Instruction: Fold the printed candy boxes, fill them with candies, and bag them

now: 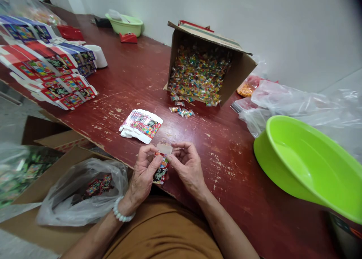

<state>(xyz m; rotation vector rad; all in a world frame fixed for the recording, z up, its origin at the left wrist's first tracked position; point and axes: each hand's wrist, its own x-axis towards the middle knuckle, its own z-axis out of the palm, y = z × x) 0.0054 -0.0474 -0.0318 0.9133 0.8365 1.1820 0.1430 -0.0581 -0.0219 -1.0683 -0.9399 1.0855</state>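
A small printed candy box (161, 172), red and black with a raised white flap, is held upright near the table's front edge. My left hand (143, 173) grips its left side, thumb across the front. At the upper right of the box, my right hand (188, 168) has its thumb and fingers pinched by the flap. Just beyond lies a fanned stack of flattened candy boxes (143, 124). Several wrapped candies (182, 111) lie on the table before a cardboard carton (240, 74) tipped on its side and full of such candies. What is inside the small box is hidden.
Bundled printed cartons (56, 70) are stacked at the left beside a white cup-like object (97, 56). A green basin (283, 168) stands at right, near plastic bags (299, 100). Below the table's left edge, a plastic-lined carton (68, 191) holds filled-looking small boxes.
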